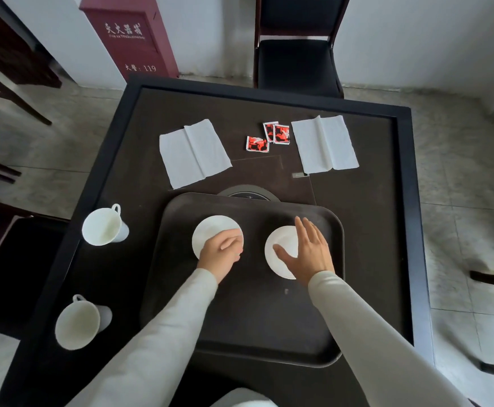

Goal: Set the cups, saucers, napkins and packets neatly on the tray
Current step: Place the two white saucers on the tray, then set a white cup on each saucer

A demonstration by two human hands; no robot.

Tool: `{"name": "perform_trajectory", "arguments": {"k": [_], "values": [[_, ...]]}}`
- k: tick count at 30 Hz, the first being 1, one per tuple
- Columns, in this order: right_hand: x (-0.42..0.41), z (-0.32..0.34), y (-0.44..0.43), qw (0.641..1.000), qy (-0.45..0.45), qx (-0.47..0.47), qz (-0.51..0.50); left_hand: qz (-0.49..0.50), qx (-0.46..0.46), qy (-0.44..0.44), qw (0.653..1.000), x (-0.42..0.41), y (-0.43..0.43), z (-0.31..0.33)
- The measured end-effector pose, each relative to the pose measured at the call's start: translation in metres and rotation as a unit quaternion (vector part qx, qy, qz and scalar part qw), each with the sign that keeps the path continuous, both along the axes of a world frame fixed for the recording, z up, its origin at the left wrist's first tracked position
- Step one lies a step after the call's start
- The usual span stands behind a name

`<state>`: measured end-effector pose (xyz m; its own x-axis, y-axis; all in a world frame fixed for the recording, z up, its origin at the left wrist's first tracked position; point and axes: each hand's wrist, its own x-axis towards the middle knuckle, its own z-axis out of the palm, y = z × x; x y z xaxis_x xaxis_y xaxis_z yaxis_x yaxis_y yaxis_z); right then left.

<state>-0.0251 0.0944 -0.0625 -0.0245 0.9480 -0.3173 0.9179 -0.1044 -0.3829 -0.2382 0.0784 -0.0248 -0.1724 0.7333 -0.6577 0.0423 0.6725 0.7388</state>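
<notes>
On the tray (239,318), the left saucer (210,230) is gripped at its rim by the curled fingers of the left hand (220,251) and the right saucer (282,240) is pressed under the straight fingers of the right hand (310,254), so both should be slid level and evenly spaced.

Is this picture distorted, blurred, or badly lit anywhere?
Head view: wide-angle distortion bows the table edges; light is soft and even, without glare; the white cups and saucers look washed out; the frame's edges are slightly blurred.
</notes>
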Motion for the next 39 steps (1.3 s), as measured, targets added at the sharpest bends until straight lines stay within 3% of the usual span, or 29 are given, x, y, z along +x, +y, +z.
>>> {"name": "perform_trajectory", "arguments": {"k": [7,13,16,22,25,30,39], "values": [[-0.044,0.009,0.030,0.999,0.000,0.031,0.043,-0.026,0.048,0.065,0.996,-0.081,0.049,0.025],[-0.086,0.013,0.056,0.997,0.008,0.050,0.060,-0.104,0.076,0.214,0.968,-0.136,0.088,0.038],[-0.105,0.013,0.069,0.996,0.009,0.047,0.071,-0.126,0.086,0.242,0.958,-0.153,0.101,0.043],[-0.149,0.015,0.076,0.993,0.014,0.028,0.113,-0.180,0.085,0.302,0.932,-0.188,0.089,0.042],[-0.186,0.018,0.076,0.987,0.041,0.022,0.156,-0.151,0.069,0.326,0.931,-0.224,0.074,0.038],[-0.254,0.022,0.067,0.971,0.102,-0.021,0.214,-0.050,0.052,0.295,0.953,-0.277,0.045,0.029],[-0.339,0.029,0.064,0.940,0.103,-0.084,0.314,0.098,0.003,0.151,0.984,-0.304,-0.001,0.009]]}}
